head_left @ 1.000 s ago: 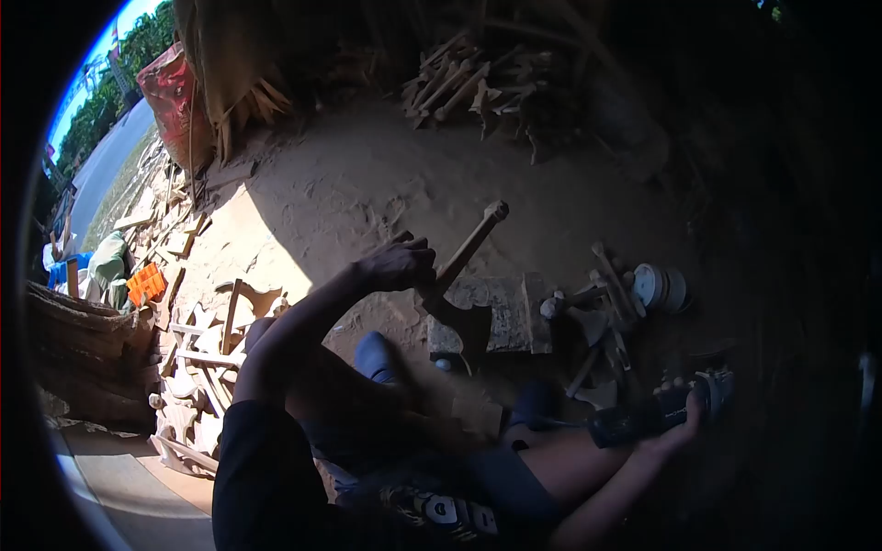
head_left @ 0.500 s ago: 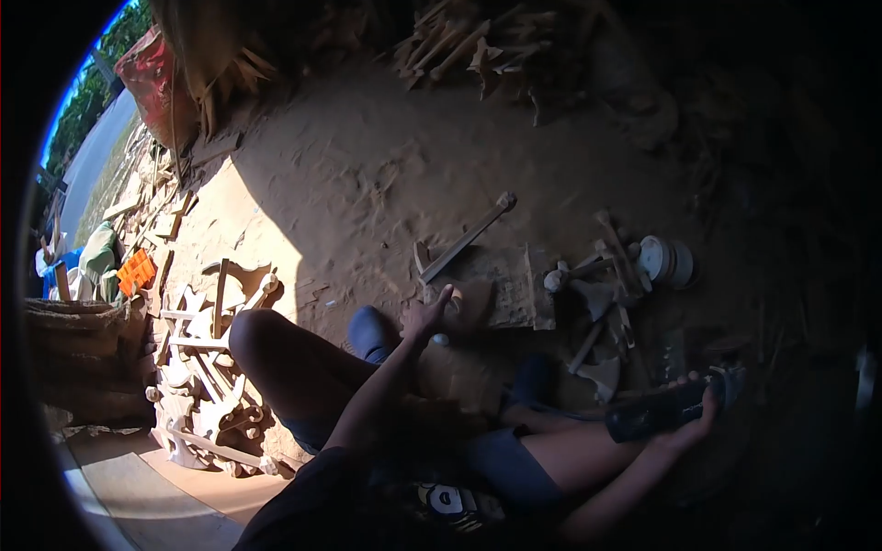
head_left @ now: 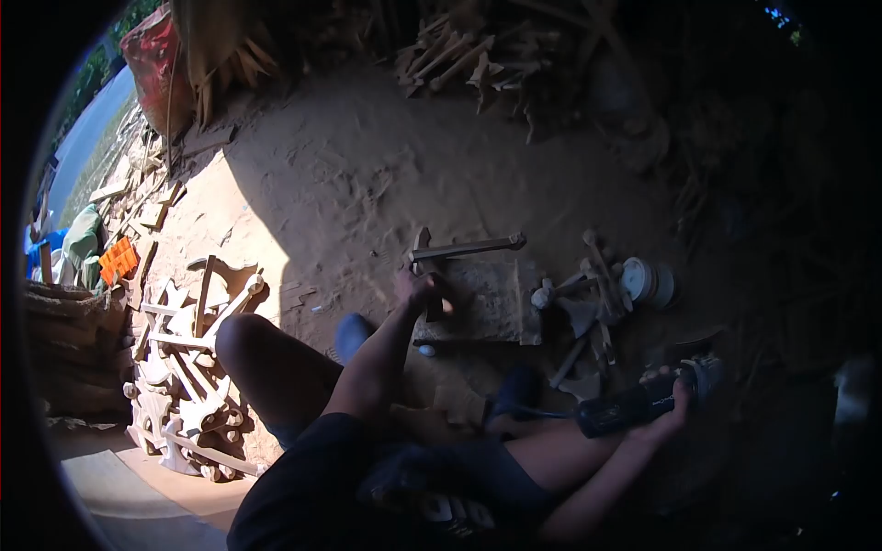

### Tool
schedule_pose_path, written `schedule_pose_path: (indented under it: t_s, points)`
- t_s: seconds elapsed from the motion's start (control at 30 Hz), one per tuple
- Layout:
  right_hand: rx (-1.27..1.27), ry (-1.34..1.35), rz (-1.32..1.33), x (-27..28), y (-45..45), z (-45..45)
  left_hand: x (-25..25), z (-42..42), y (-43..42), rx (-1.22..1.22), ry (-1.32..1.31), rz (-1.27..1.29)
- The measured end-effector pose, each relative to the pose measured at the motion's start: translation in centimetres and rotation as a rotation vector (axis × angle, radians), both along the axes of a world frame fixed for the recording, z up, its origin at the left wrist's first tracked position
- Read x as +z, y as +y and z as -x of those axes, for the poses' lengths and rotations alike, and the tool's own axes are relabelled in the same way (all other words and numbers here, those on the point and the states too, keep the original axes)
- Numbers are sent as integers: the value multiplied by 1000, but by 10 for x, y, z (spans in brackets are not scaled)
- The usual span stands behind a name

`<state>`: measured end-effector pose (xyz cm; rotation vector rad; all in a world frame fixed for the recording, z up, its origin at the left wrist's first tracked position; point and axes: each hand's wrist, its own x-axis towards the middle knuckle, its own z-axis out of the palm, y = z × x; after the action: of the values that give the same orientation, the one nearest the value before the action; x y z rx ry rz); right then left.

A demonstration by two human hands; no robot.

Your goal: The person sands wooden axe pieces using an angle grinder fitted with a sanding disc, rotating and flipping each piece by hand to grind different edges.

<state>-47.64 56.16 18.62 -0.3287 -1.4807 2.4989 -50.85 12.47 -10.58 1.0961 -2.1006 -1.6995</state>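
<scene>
My left hand (head_left: 424, 286) closes around the head end of an axe-shaped wooden piece (head_left: 473, 247), over the left end of a low wooden block (head_left: 491, 298). Its handle points right and ends in a small knob; the hand partly hides the head. Out to the right, beside my bent leg, my right hand (head_left: 675, 413) is wrapped round a dark cylindrical power tool (head_left: 620, 412). The tool's head is in deep shadow and hard to make out.
Several pale wooden pieces (head_left: 188, 367) lie heaped in sunlight left of my knee. More pieces (head_left: 588, 303) and a white round container (head_left: 647, 282) sit right of the block. Another pile (head_left: 450, 60) is at the back. An orange object (head_left: 118, 261) lies far left.
The wooden piece has come down from a raised tilt, and its handle has swung to nearly level. My left hand has moved onto its head end. My right hand keeps the tool.
</scene>
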Motion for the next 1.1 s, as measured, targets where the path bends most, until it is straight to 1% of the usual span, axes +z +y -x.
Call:
schedule_pose_path:
  t_s: [0.07,0.13,0.2,0.3,0.33,0.43,0.47,0.53,0.57,0.6,0.63,0.67,0.7,0.73,0.77,0.83,0.87,0.9,0.97,1.03,1.07,1.1]
  points:
    - [23,-4,-7,2,-3,2,4,3,-14,-77,523,-294]
    - [15,-27,-16,2,-7,3,5,-1,-35,-120,419,-495]
    - [5,-42,-20,0,-6,5,52,-19,-28,-128,413,-367]
    - [40,-28,-13,1,-7,6,70,-38,-50,-396,431,-474]
    - [60,-19,-11,2,-8,6,97,-48,-52,-515,518,-202]
    - [109,-70,-32,12,-15,5,111,-75,-55,-413,569,-407]
    - [94,-71,-143,9,-16,6,115,-82,-62,-506,588,-537]
    - [62,-73,-364,0,-22,8,122,-95,-61,-469,510,-305]
    - [-28,-6,-566,11,-46,3,128,-101,-60,-450,469,-192]
    - [-23,-8,-617,19,-65,-2,134,-108,-58,-486,319,-176]
    - [-14,-16,-668,28,-82,-7,116,-114,-53,-486,327,-211]
    - [-120,-84,-1016,41,-98,-8,85,-116,-46,-484,336,-242]
    - [-4,114,-1005,25,-102,2,62,-119,-45,-481,346,-268]
    - [83,157,-1010,18,-111,5,54,-122,-49,-495,324,-231]
    - [168,201,-1014,14,-122,7,53,-123,-44,-476,384,-201]
    - [348,176,-986,7,-148,4,49,-123,-27,-430,502,-143]
    - [381,229,-1068,-5,-159,1,42,-121,-32,-468,484,-82]
    - [366,259,-1217,-17,-169,-3,36,-120,-38,-467,488,-44]
    - [394,468,-1269,-37,-191,-7,36,-117,-46,-453,486,43]
    - [477,341,-1258,-37,-211,-22,26,-111,-55,-411,472,165]
    - [524,308,-1181,-42,-216,-22,20,-112,-58,-385,461,236]
    - [525,314,-1183,-42,-220,-20,14,-117,-59,-332,267,306]
